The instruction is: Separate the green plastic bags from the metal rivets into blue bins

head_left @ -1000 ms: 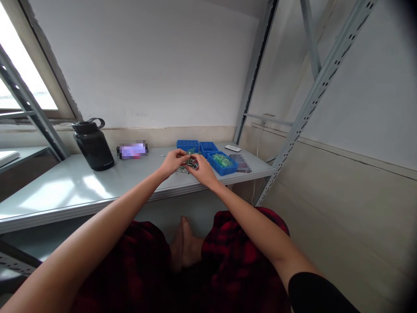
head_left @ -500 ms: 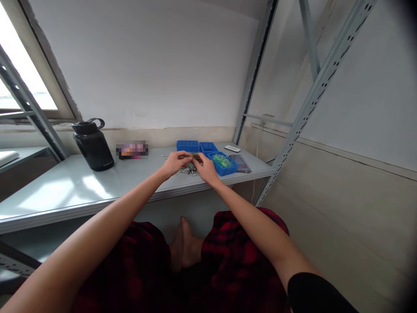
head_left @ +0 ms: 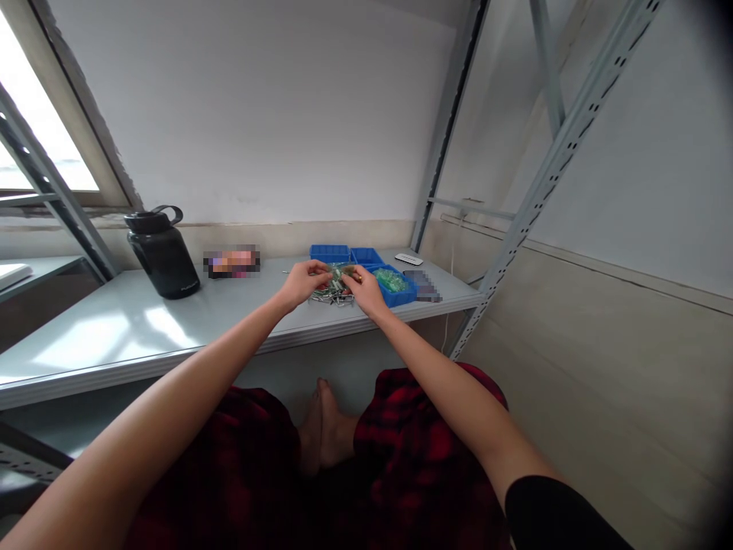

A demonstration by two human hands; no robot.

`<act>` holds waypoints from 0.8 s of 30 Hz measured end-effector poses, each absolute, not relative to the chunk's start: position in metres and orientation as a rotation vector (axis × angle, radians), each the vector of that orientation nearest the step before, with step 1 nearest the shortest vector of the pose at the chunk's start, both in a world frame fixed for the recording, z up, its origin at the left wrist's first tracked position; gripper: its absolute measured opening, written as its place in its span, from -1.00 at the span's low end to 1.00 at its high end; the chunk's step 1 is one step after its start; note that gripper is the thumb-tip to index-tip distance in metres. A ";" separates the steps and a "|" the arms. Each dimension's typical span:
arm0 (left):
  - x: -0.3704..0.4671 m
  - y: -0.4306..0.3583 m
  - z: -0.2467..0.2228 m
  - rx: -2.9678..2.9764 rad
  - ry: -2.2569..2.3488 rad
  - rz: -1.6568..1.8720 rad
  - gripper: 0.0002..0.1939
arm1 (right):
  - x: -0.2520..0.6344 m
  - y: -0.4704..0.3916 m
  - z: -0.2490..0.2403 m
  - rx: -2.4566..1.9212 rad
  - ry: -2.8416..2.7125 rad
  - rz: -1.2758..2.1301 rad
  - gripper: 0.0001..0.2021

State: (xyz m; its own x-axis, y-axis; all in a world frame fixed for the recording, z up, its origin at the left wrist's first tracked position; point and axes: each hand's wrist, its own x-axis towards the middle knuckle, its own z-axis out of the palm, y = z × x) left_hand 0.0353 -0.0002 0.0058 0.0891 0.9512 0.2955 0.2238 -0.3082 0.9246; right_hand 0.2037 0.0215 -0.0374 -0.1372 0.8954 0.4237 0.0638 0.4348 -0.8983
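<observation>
Grip of the left hand (head_left: 303, 283): the thumb and fingers are bent toward each other over the shelf (head_left: 229, 321), pointing at the other hand. Grip of the right hand (head_left: 366, 292): it mirrors this from the other side, thumb and fingers drawn in. Something clear and pale green (head_left: 338, 270) shows between the two sets of fingertips, too small to make out; whether either hand is clenched on it cannot be told.

From the left, a white object (head_left: 14, 274) lies on a separate ledge beneath the window. A black bottle (head_left: 163, 256) with a loop on its lid stands on the shelf, near patches of sunlight. To its right, a pixelated object (head_left: 234, 262) lies near the wall. A thin metal piece (head_left: 286, 272) lies just left of the left hand. Under and between the hands is a pile of small metal pieces (head_left: 333, 297), with a little red among them. Behind the hands sits a ribbed blue bin (head_left: 330, 252), with a second blue bin (head_left: 366, 257) beside it. In front of that one, close to the right hand, a third blue bin (head_left: 408, 291) holds clear green pieces (head_left: 392, 280). Farther right, a flat white thing (head_left: 408, 259) lies behind a pixelated flat item (head_left: 427, 287).
</observation>
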 end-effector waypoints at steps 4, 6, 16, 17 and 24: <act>0.036 0.001 0.006 1.619 1.168 1.328 -0.72 | 0.206 0.018 -0.037 -1.008 -1.549 0.568 -0.63; 0.035 0.001 0.007 1.593 1.168 1.368 -0.71 | 0.206 0.013 -0.036 -1.032 -1.564 0.369 -0.58; 0.040 -0.012 0.010 1.674 1.110 1.181 -0.68 | 0.191 -0.002 -0.043 -0.920 -1.796 0.434 -0.59; 0.041 -0.011 0.009 1.680 1.098 1.163 -0.67 | 0.191 -0.001 -0.042 -0.913 -1.778 0.448 -0.65; 0.037 0.002 0.005 1.692 1.250 1.292 -0.66 | 0.200 0.015 -0.041 -0.906 -1.632 0.598 -0.81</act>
